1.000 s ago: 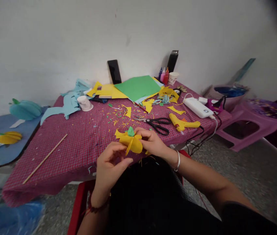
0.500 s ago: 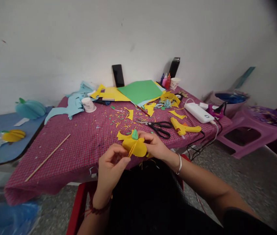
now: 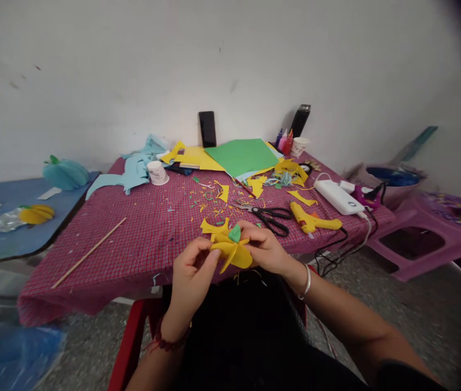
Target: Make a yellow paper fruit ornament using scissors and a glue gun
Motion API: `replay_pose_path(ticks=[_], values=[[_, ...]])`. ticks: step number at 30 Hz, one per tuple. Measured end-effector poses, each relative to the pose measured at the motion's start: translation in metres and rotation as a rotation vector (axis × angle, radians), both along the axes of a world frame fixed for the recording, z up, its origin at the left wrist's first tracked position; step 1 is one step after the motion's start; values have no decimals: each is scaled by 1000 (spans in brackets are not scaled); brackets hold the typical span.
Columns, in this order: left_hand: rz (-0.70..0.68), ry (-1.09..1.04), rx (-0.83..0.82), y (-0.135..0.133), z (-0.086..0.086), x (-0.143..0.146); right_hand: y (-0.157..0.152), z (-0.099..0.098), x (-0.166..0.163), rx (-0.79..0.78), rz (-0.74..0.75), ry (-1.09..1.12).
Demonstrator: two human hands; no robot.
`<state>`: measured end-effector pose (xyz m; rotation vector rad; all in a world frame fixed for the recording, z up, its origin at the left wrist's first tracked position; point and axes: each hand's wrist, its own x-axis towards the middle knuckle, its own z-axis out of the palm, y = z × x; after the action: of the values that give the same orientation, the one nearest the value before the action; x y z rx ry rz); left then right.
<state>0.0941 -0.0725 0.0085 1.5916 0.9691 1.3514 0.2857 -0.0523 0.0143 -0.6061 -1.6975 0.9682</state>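
Note:
A yellow folded-paper fruit point(image 3: 232, 251) with a small green leaf point(image 3: 235, 233) on top is held over the near edge of the table point(image 3: 149, 228), which has a red checked cloth. My left hand point(image 3: 191, 274) pinches its left side with curled fingers. My right hand point(image 3: 265, 247) grips its right side; a silver bangle sits on that wrist. A loose yellow offcut point(image 3: 213, 225) lies on the cloth just behind the fruit.
Black scissors point(image 3: 269, 214), a yellow glue gun point(image 3: 314, 220), a white power bank point(image 3: 338, 195), green paper point(image 3: 242, 155), yellow sheets, blue scraps point(image 3: 134, 171), a paper cup point(image 3: 158, 172) and a wooden stick point(image 3: 89, 252) lie on the table. A purple stool point(image 3: 425, 228) stands right. Finished paper fruits rest left.
The view has shifted, so the table sits lower and further right in frame. My hands keep hold of the yellow fruit and have turned it slightly; its flaps now spread wider.

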Motion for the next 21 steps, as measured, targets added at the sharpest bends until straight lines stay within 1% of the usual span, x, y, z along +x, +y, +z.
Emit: replay_pose_path(ticks=[3,8,10,13,16,21], values=[[29,76,87,-2,3,3,-1,1,-1,26,-13,-16],[193,352,405,-4,8,7,-5,4,-4,118,-97,-77],[214,416,467,-4,10,8,-6,5,-6,136,-138,-107],[174,438,422,-5,12,8,-6,6,-7,127,-151,-131],[108,405,359,-5,11,7,-7,7,-7,100,-129,-137],[59,391,335,-3,10,5,-8,8,-7,89,-124,-117]])
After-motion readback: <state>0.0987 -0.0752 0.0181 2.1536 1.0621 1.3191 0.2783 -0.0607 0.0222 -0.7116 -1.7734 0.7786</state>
